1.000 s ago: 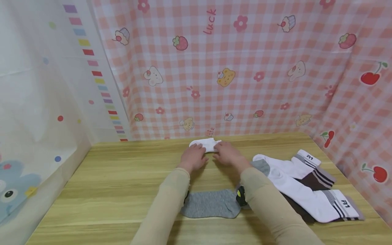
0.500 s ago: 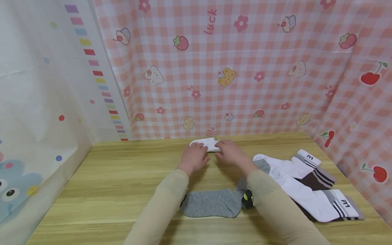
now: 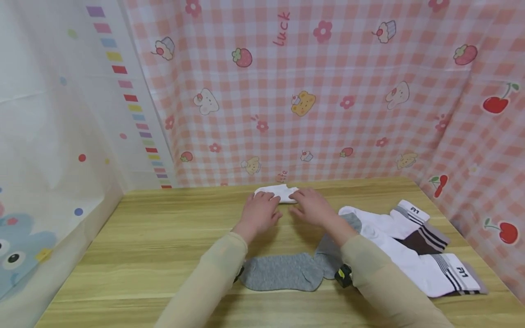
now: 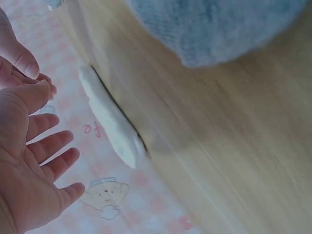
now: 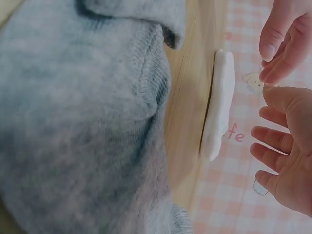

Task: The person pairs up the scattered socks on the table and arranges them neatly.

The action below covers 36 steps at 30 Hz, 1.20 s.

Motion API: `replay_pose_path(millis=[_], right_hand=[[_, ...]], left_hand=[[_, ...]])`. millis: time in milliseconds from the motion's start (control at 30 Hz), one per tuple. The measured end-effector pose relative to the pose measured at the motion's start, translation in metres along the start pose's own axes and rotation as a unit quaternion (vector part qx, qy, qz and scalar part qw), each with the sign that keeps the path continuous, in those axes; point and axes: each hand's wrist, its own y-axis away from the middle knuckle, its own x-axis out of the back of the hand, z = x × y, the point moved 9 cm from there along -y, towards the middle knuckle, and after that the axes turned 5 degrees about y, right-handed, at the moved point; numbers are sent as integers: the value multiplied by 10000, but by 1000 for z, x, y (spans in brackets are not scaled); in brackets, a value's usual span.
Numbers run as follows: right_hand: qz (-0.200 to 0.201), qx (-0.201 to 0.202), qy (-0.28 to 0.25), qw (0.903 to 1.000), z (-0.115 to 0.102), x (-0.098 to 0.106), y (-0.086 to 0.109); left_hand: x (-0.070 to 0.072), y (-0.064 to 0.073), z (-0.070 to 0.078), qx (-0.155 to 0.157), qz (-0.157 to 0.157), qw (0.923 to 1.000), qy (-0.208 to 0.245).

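A small white sock (image 3: 280,192) lies flat along the table's far edge. My left hand (image 3: 259,213) is just in front of its left part; in the left wrist view its fingers (image 4: 53,141) are spread and hold nothing. Level with it, my right hand (image 3: 312,207) is at the sock's right end, fingers (image 5: 273,139) loosely extended and nothing in them. Both wrist views show the white sock apart from the fingers. Closer in, a grey sock (image 3: 280,273) lies between my forearms, and a second grey sock (image 3: 328,255) is partly under my right forearm.
To the right lie white striped crew socks (image 3: 399,262), overlapping a dark brown striped sock (image 3: 422,241). A pink checked curtain (image 3: 262,91) hangs behind the wooden table (image 3: 164,255), with a white patterned curtain (image 3: 49,114) on the left.
My right hand and forearm have drifted slightly right, and my left forearm slightly left. More of the second grey sock shows. The white sock stays nearly in place.
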Motion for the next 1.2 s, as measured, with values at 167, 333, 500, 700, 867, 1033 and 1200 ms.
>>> replay_pose_path(millis=[167,333,500,700,867,1033,1200], right_hand=[[130,174,159,9996,-7,7,6],[278,376,282,9985,-15,16,12],[330,485,363,9976,-18,20,19],[389,538,362,9971,-20,27,28],[384,515,253,9976,-18,30,38],[330,496,70,9982,-17,31,45],[254,511,-25,9984,-19,32,53]], left_hand=[[7,5,7,-161,50,9998,-118],[12,11,12,-330,152,9993,-110],[18,20,18,-563,297,9979,-115],[21,32,18,-724,395,9965,-123],[22,42,18,-826,381,9958,41],[24,52,18,-933,354,9944,345],[29,62,18,-1051,383,9918,624]])
